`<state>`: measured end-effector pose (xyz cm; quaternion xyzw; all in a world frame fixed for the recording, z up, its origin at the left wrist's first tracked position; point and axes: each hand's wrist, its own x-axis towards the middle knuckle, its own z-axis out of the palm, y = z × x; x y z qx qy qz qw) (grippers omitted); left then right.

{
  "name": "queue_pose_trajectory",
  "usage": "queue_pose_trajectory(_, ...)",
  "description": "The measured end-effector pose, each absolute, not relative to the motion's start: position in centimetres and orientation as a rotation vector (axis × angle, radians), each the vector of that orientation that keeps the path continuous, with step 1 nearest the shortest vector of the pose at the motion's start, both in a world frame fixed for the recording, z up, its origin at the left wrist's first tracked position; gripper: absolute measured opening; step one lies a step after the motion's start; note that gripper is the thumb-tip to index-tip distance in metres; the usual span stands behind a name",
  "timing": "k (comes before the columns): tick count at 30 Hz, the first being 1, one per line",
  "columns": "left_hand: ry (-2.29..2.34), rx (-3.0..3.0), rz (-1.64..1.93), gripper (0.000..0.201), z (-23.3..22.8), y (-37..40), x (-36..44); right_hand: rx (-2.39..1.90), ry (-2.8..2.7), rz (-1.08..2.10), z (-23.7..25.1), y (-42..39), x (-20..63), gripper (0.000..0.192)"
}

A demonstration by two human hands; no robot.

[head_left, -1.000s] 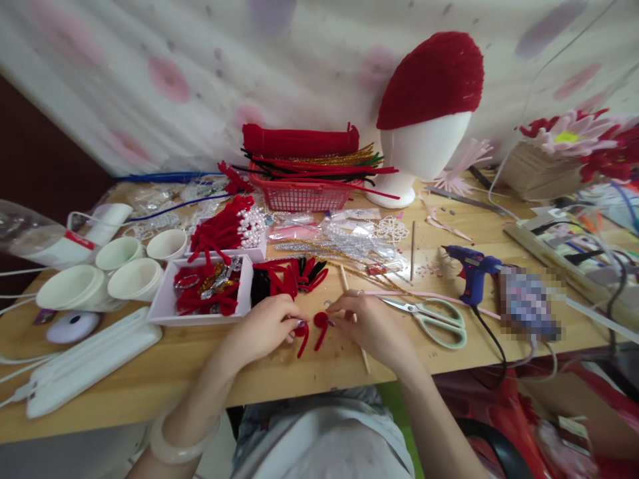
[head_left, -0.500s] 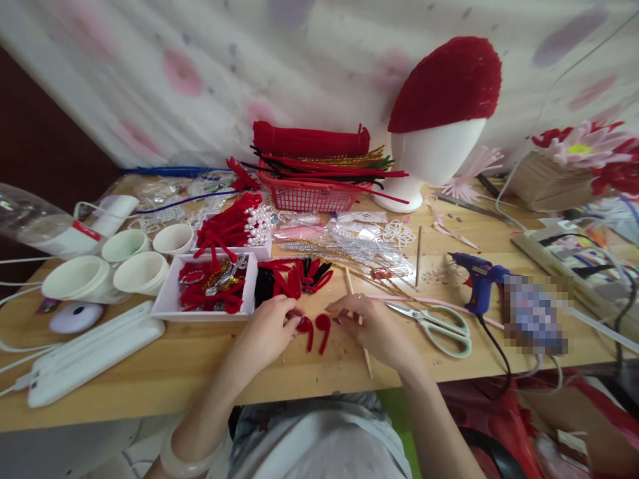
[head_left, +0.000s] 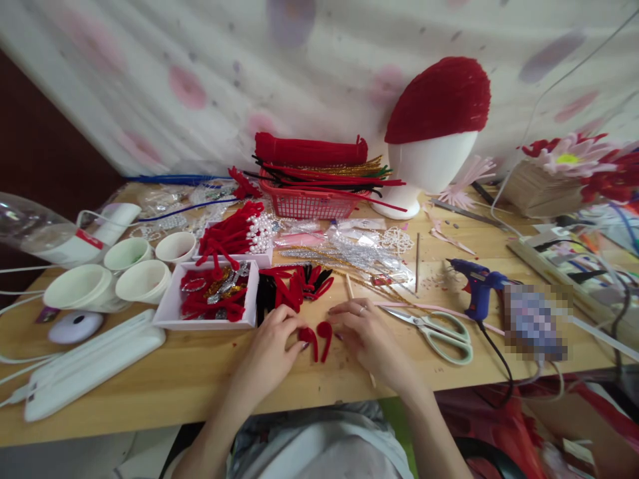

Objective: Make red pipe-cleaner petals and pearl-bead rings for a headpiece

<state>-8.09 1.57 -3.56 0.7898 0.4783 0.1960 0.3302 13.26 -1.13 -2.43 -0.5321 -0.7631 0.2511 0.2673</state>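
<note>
Two short red fuzzy pipe cleaners lie side by side on the table, each curled into a spiral at its top with a straight tail. The left curled pipe cleaner [head_left: 310,339] has its curl between the thumb and index fingertip of my left hand [head_left: 276,344]. Just right of it is the other curled pipe cleaner [head_left: 325,338]. My right hand [head_left: 360,332] rests palm down beside that one, fingers bent and apart, holding nothing I can see. A thin wooden stick [head_left: 349,286] runs partly under my right hand. Scissors [head_left: 433,330] with pale green handles lie to its right.
Behind my hands are red and black looped pieces [head_left: 299,283] and a white box [head_left: 164,313] of trimmings. A red basket [head_left: 312,201] of pipe cleaners stands farther back, beside a white head form [head_left: 426,156]. A blue glue gun [head_left: 476,283] lies right; paper cups [head_left: 74,286] stand left.
Both curled pipe cleaners have turned so their tails point more toward the lower right. My right hand has flattened, its fingers lower by the table. The view has tilted slightly upward.
</note>
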Motion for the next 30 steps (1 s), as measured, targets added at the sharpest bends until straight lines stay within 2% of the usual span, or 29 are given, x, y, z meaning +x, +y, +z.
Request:
queue_pose_trajectory(8, 1.132, 2.117, 0.525, 0.016, -2.8, 1.4, -8.8, -1.500, -1.862, 0.598, -2.0, -2.5, 13.8, 0.024)
queue_pose_trajectory(12, 0.961, 2.154, 0.533, 0.023, -1.1, 1.8, -7.3, -1.500, -1.707, 0.874, -1.8, -2.9, 13.8, 0.019)
queue_pose_trajectory(16, 0.833, 2.201, 0.508, 0.034, -0.3, 2.9, -5.4, -1.467, -1.513, 1.043, -2.5, -3.1, 14.0, 0.029)
queue_pose_trajectory(20, 0.992, 2.174, 0.376, 0.033, -1.3, 3.4, -5.3, -1.530, -1.401, 1.042, -3.5, -3.1, 14.3, 0.026)
queue_pose_trajectory(24, 1.068, 2.146, 0.335, 0.027, -2.9, 3.2, -5.6, -1.604, -1.528, 0.985, -3.6, -2.6, 14.1, 0.019)
queue_pose_trajectory(30, 1.089, 2.057, 0.357, 0.019, -2.8, 3.1, -5.5, -1.705, -1.662, 0.876, -2.9, -1.9, 13.5, 0.025)
